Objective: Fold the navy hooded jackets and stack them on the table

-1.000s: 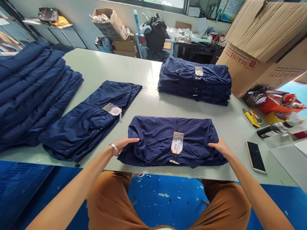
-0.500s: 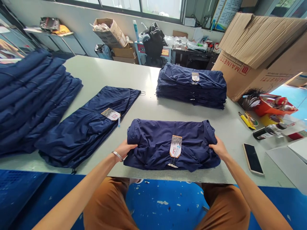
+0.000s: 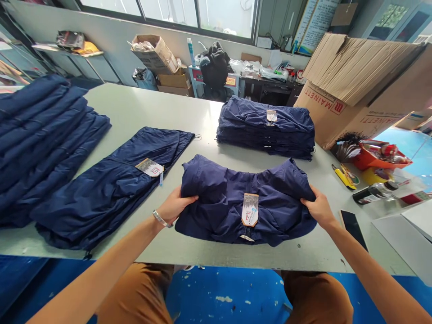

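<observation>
A folded navy garment (image 3: 219, 193) with a hang tag (image 3: 250, 209) on its front is held at both ends near the table's front edge. My left hand (image 3: 175, 204) grips its left end, thumb on top, with a bracelet at the wrist. At the right end, my right hand (image 3: 319, 207) is closed on the fabric the same way. The garment's ends are raised and its middle sags. Behind it lies a stack of folded navy garments (image 3: 263, 130) with a tag on top. Another tagged navy garment (image 3: 101, 189) lies flat to the left.
A large navy pile (image 3: 40, 144) covers the table's left. Cardboard boxes (image 3: 357, 81) stand at the back right. Along the right side are a yellow cutter (image 3: 343, 176), an orange tray (image 3: 366, 158), a dark bottle (image 3: 374, 193), a phone (image 3: 353, 229) and white papers (image 3: 405, 234).
Both hands have lifted the garment's ends, so its top edge now curves down in the middle. The right forearm now partly covers the phone. The view has shifted slightly.
</observation>
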`<state>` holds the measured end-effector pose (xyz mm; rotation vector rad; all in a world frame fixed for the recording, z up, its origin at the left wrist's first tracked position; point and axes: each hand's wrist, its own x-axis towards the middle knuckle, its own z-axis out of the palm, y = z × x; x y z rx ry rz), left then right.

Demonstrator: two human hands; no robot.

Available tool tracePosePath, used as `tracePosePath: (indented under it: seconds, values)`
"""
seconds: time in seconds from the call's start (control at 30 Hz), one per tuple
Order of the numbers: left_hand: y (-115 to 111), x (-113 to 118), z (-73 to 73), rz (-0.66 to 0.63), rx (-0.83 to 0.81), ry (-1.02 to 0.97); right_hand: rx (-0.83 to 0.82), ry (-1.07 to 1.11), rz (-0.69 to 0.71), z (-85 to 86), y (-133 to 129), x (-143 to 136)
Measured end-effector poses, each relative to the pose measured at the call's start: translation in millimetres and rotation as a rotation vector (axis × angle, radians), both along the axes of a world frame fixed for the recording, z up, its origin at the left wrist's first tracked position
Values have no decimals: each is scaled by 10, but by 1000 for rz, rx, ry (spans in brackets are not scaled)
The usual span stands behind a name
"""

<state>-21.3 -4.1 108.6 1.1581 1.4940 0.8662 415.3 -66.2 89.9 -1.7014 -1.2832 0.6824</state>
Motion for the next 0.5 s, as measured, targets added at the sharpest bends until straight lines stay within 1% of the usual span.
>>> tracePosePath:
  seconds: [0.07, 0.1, 0.27, 0.37, 0.5]
  values:
    - [75, 41, 67, -28, 56, -83, 30, -33, 2, 111, 66, 56]
    - [118, 57, 97, -34, 76, -94, 45, -52, 1, 172, 102, 88]
    - [409, 143, 275, -40, 172, -77, 119, -155, 0, 516, 330, 250]
    - [633, 236, 412, -60, 241, -40, 167, -215, -4, 688, 528, 358]
    - [976, 404, 626, -77, 384, -73, 236, -243, 8, 896, 877, 534]
